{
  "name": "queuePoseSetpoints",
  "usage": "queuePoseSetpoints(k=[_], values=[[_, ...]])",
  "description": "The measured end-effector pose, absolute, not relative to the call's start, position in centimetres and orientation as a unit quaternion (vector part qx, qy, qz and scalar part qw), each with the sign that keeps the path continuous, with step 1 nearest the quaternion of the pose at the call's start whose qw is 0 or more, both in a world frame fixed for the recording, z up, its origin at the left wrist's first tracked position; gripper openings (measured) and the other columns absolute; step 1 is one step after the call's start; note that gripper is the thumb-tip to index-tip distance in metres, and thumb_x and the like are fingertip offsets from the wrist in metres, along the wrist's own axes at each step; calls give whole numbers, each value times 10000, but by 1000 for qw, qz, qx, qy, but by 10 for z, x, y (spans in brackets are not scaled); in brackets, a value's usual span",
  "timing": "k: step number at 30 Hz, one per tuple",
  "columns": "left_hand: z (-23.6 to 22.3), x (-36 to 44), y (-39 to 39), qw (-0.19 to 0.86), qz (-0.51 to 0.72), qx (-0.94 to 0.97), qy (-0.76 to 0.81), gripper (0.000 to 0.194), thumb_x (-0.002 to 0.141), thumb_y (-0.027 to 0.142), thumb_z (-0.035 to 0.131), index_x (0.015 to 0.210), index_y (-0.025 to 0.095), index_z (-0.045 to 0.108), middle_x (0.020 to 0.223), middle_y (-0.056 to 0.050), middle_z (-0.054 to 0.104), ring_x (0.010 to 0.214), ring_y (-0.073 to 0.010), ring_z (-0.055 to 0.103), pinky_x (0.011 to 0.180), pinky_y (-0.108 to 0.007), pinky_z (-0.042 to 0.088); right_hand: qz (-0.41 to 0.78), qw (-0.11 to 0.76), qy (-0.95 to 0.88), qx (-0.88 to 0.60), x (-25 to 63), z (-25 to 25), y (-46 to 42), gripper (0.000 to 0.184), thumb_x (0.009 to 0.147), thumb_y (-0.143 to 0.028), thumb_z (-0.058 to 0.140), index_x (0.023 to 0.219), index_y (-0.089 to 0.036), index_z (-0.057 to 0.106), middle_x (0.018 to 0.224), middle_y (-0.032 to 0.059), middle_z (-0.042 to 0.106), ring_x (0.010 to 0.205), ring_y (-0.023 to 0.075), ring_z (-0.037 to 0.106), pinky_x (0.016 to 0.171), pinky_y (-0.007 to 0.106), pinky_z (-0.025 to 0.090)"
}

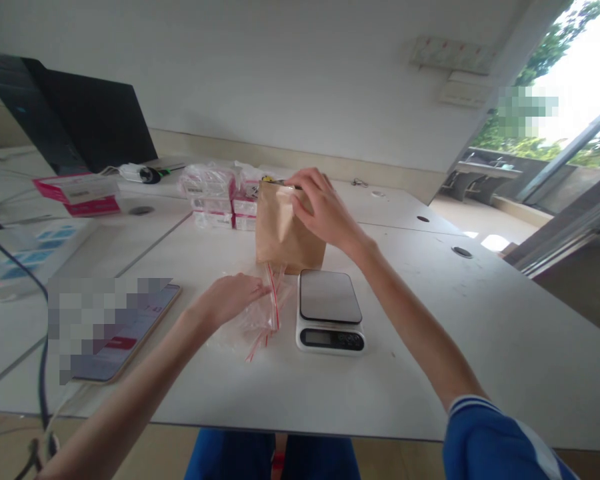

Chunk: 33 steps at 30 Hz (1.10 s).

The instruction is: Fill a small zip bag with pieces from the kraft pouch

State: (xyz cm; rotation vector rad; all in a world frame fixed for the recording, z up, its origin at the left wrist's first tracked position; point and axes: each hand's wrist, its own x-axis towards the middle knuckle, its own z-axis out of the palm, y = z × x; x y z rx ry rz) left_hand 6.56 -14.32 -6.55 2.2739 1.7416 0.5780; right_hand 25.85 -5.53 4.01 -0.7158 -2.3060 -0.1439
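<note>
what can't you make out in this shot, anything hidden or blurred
Head view:
- Inside of the brown paper bag: hidden by its own walls and the right hand at its top.
- Scale display: too small to read.
- Tablet screen: mostly pixelated.
- Clear zip bags under the left hand: their number is unclear.

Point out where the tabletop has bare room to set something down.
Bare: right of the scale toward the table edge, and the front strip below it. Crowded: the clear bags under the left hand, the brown bag held by the right hand.

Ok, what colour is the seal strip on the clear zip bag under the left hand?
Red, on the clear zip bag under the left hand; head view shows it.
</note>
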Motion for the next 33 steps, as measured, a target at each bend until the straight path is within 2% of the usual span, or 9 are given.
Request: queuePoseSetpoints(k=[3,5,8,10,13,18,22,27,33], values=[[-47,81,-151,4,166,785,596,397,926,404,393,694,194,636,756,-92,700,739,-236,668,776,-355,459,-84,343,-873,-337,242,52,-37,263,974,-276,359,1165,-139,478,1250,146,448,1266,308,402,1064,546,322],[-32,92,-151,-71,248,773,580,330,929,363,398,788,188,640,920,-105,708,870,-242,661,846,-377,455,-92,311,-868,-377,232,50,-30,264,966,-283,389,1111,-91,498,1199,173,481,1245,333,418,1056,548,320],[-9,101,-138,-141,408,719,545,228,916,309,432,966,183,616,1242,-124,605,1124,-270,571,965,-424,410,-89,264,-870,-406,224,42,-32,243,954,-236,407,1098,-63,500,1162,186,520,1181,325,482,1016,497,367],[5,103,-120,-157,494,679,520,227,899,304,475,1064,186,579,1315,-126,537,1227,-281,491,1032,-451,354,-81,261,-877,-395,224,39,-42,237,954,-213,391,1128,-80,480,1178,175,524,1137,297,520,969,450,412],[21,103,-89,-142,561,629,519,274,864,276,538,1125,195,546,1308,-135,511,1228,-286,478,1044,-462,332,-59,283,-885,-366,229,39,-58,224,954,-224,397,1147,-126,455,1164,144,543,1085,266,554,898,398,454],[30,103,-54,-39,483,652,584,121,848,176,485,902,162,592,1006,-133,630,1066,-304,578,992,-485,363,43,279,-889,-359,237,48,-70,183,940,-181,407,1116,-141,432,1033,111,623,901,246,617,771,375,476],[26,99,-51,-19,450,664,597,183,883,190,407,859,195,588,871,-101,656,926,-281,628,948,-458,389,72,304,-879,-359,238,46,-64,201,918,-164,455,1115,-128,431,1066,125,621,960,242,611,820,376,475],[26,90,-55,-40,393,678,619,241,910,236,359,949,201,594,959,-110,684,960,-276,626,911,-415,413,66,300,-886,-347,236,44,-57,210,883,-116,496,1088,-121,541,1187,138,596,1109,235,567,969,388,435],[34,97,-71,-61,317,682,657,349,934,267,245,1085,216,555,1049,-117,683,986,-257,626,845,-367,446,92,348,-868,-342,238,44,-54,226,834,-144,586,1060,-133,583,1107,105,633,1013,202,600,924,360,469]])
